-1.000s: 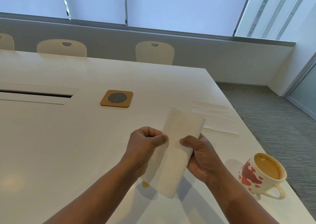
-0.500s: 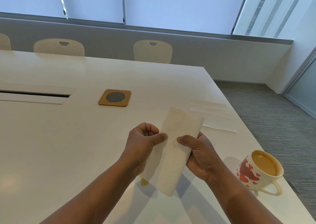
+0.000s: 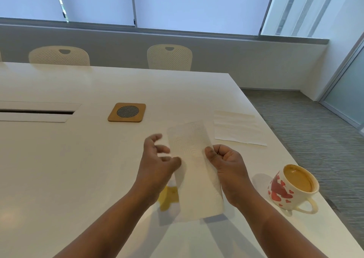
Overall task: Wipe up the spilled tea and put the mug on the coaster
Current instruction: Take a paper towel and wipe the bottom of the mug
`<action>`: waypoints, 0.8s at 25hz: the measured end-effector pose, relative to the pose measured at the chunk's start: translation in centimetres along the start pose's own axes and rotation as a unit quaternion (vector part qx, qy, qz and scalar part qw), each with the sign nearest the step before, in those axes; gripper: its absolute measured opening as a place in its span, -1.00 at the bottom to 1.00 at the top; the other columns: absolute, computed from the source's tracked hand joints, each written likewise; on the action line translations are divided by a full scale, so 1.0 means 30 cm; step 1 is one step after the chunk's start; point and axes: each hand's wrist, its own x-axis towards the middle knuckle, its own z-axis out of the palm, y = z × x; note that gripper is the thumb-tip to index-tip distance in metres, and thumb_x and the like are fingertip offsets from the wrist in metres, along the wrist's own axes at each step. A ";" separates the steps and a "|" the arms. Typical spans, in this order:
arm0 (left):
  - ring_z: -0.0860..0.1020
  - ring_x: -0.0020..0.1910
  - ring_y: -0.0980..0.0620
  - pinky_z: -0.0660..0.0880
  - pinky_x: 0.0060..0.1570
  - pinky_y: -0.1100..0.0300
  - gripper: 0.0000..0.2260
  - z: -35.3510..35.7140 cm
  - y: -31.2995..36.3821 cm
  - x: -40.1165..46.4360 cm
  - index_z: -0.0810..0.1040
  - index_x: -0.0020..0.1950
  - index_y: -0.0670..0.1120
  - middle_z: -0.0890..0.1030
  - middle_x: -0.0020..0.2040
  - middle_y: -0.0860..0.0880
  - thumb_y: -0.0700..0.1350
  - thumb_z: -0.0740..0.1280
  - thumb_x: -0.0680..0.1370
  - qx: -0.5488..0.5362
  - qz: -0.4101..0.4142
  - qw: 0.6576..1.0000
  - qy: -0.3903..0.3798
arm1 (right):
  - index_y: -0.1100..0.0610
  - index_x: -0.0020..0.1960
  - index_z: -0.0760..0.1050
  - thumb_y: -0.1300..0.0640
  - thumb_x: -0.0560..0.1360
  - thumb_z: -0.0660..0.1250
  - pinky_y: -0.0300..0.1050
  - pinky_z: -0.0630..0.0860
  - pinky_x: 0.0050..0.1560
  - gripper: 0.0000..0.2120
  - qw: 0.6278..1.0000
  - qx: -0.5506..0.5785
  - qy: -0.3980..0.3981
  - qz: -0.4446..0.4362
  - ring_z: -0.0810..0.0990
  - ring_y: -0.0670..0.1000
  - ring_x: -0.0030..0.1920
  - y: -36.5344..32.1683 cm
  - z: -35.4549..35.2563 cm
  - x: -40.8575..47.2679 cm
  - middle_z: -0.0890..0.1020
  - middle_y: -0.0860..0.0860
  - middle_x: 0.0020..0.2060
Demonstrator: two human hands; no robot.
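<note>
Pinching a folded paper towel at its right edge, the right hand holds it above a yellow tea spill on the bench; the left hand is spread loose beside it. The mug stands at right, the coaster farther back.

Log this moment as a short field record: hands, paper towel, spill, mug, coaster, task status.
left hand: fingers spread and blurred, thumb on the towel's left edge
right hand: pinching the towel's right edge
paper towel: folded, held above the table, not on the spill
spilled tea: yellow patch, partly hidden behind the towel, unwiped
mug: heart-patterned, upright, holding tea, near the table's right edge
coaster: wooden, square, bare, farther back and left of the mug
spare sheet: flat beyond the right hand
status: neither step done
</note>
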 end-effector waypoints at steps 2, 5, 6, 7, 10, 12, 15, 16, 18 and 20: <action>0.35 0.48 0.00 0.36 0.37 0.07 -0.11 -0.006 0.016 -0.009 0.12 0.61 0.23 0.27 0.53 0.04 -0.03 0.59 0.45 0.230 0.182 0.956 0.024 | 0.07 -0.14 0.66 0.02 0.59 0.40 -0.02 0.58 -0.24 -0.81 0.994 -0.099 -0.029 -0.029 0.64 0.04 -0.29 -0.017 -0.010 -0.004 0.72 0.11 -0.26; 0.02 0.67 -0.06 0.01 0.51 -0.06 -0.36 0.011 0.055 0.002 0.39 0.52 0.20 0.15 0.66 0.02 0.07 0.54 0.49 0.468 0.408 0.784 -0.015 | 0.04 -0.18 0.62 0.03 0.60 0.36 -0.14 0.43 -0.34 -0.80 0.960 -0.254 -0.070 -0.100 0.49 -0.08 -0.41 -0.041 -0.011 -0.009 0.65 0.06 -0.37; 0.07 0.67 -0.09 -0.03 0.51 -0.11 -0.52 0.017 0.069 0.004 0.52 0.41 0.19 0.26 0.64 0.02 0.04 0.52 0.51 0.505 0.432 0.746 -0.037 | 0.03 -0.20 0.59 0.04 0.60 0.35 -0.16 0.38 -0.37 -0.78 0.939 -0.310 -0.074 -0.132 0.43 -0.11 -0.43 -0.049 -0.012 -0.008 0.62 0.02 -0.39; 0.16 0.65 -0.09 -0.07 0.50 -0.13 -0.65 0.020 0.080 0.005 0.60 0.31 0.19 0.38 0.58 0.05 0.02 0.49 0.54 0.527 0.433 0.729 -0.055 | 0.02 -0.22 0.56 0.06 0.60 0.34 -0.17 0.35 -0.39 -0.78 0.916 -0.359 -0.073 -0.160 0.40 -0.13 -0.44 -0.057 -0.014 -0.007 0.59 -0.01 -0.41; 0.42 0.49 0.05 -0.11 0.49 -0.11 -0.83 0.017 0.106 0.008 0.67 0.19 0.16 0.62 0.31 0.18 -0.01 0.42 0.60 0.529 0.405 0.740 -0.093 | -0.05 -0.19 0.52 0.07 0.62 0.30 -0.13 0.40 -0.36 -0.80 0.871 -0.447 -0.072 -0.191 0.47 -0.05 -0.38 -0.080 -0.023 -0.011 0.55 -0.09 -0.42; 0.51 0.37 0.11 -0.07 0.48 -0.10 -0.89 0.018 0.110 0.008 0.70 0.09 0.14 0.68 0.16 0.20 0.00 0.39 0.63 0.527 0.395 0.745 -0.106 | -0.01 -0.12 0.55 0.04 0.63 0.27 -0.01 0.48 -0.31 -0.83 0.847 -0.489 -0.085 -0.192 0.51 -0.01 -0.34 -0.081 -0.029 -0.016 0.58 -0.08 -0.39; 0.57 0.25 0.12 -0.02 0.47 -0.10 -0.91 0.019 0.108 0.006 0.70 -0.01 0.11 0.69 0.03 0.21 -0.01 0.40 0.62 0.533 0.392 0.743 -0.099 | 0.02 -0.04 0.56 -0.02 0.66 0.19 0.11 0.52 -0.27 -0.79 0.812 -0.537 -0.110 -0.200 0.53 0.08 -0.31 -0.082 -0.030 -0.029 0.60 -0.02 -0.36; 0.58 0.23 0.11 -0.01 0.46 -0.10 -0.92 0.017 0.108 0.005 0.69 -0.02 0.11 0.69 0.00 0.21 -0.01 0.40 0.62 0.534 0.391 0.744 -0.096 | 0.00 -0.06 0.54 -0.03 0.66 0.17 0.11 0.50 -0.28 -0.77 0.810 -0.538 -0.118 -0.202 0.52 0.08 -0.32 -0.087 -0.032 -0.030 0.58 -0.03 -0.38; 0.58 0.23 0.11 -0.01 0.45 -0.10 -0.92 0.009 0.111 0.008 0.68 -0.02 0.13 0.69 -0.01 0.22 0.01 0.38 0.63 0.531 0.387 0.747 -0.097 | -0.08 -0.19 0.46 -0.05 0.65 0.15 0.07 0.44 -0.33 -0.74 0.814 -0.529 -0.130 -0.202 0.46 0.03 -0.35 -0.096 -0.037 -0.034 0.50 -0.05 -0.44; 0.58 0.24 0.12 0.01 0.45 -0.12 -0.92 -0.002 0.112 0.017 0.67 0.00 0.15 0.69 0.01 0.24 0.02 0.37 0.63 0.528 0.385 0.750 -0.102 | -0.11 -0.27 0.38 -0.07 0.64 0.15 0.03 0.41 -0.34 -0.70 0.815 -0.530 -0.125 -0.199 0.42 0.01 -0.35 -0.102 -0.042 -0.037 0.46 -0.05 -0.47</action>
